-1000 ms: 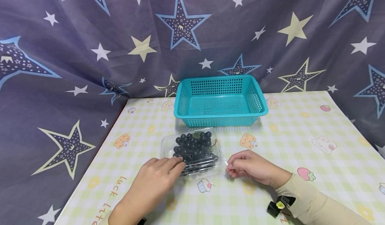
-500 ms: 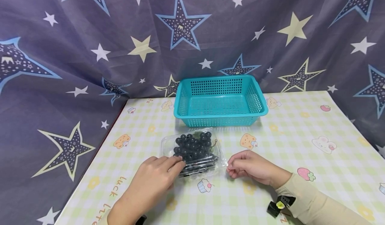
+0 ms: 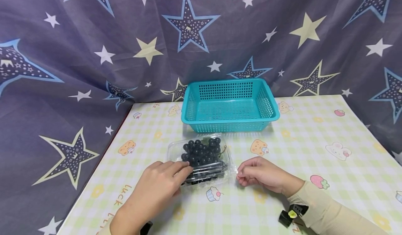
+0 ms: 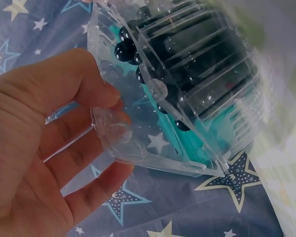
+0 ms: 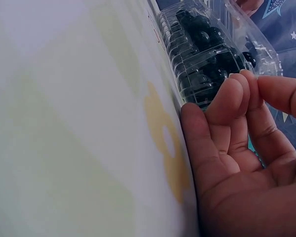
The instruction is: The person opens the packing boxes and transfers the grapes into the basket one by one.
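Note:
A clear plastic clamshell box [image 3: 174,152] of dark grapes [image 3: 201,153] lies on the table in the head view. My left hand [image 3: 160,181] holds the box's lid [image 4: 143,148] at its near left edge, thumb on one side and fingers on the other in the left wrist view. The lid stands partly raised, and several grapes show through the plastic. At the box's right corner, my right hand [image 3: 262,175] pinches the clear rim between thumb and forefinger, its other fingers curled; in the right wrist view the fingertips hide the exact contact.
Behind the box stands a turquoise plastic basket [image 3: 230,126] with nothing inside. A checked cloth [image 3: 314,137] with printed cartoons covers the table. A dark star-patterned curtain [image 3: 125,25] hangs along the back and left side.
My left hand has drifted slightly left and toward me, and the lid's near edge has tilted with it. The right hand and the basket stay put.

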Available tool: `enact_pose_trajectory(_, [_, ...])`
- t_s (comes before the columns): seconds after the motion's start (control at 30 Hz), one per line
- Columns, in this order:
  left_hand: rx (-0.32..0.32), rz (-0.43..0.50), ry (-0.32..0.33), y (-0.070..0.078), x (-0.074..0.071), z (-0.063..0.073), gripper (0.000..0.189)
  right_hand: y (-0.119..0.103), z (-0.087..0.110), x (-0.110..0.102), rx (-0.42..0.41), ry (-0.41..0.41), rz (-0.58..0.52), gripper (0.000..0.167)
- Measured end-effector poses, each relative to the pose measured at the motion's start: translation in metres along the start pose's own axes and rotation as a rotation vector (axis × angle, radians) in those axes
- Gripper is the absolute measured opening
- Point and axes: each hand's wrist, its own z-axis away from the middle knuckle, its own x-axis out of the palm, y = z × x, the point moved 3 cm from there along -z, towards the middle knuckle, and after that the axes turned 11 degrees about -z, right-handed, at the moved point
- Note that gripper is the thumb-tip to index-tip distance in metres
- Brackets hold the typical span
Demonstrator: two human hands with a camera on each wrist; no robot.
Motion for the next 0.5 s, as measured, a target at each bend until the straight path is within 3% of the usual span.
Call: enact_pose_trajectory(0.5, [-0.031,0.01,-0.027,-0.0071,-0.0059,-0.0059,0.062,0.0002,0.0,0.0007,-0.006,0.006,0.007,0.019])
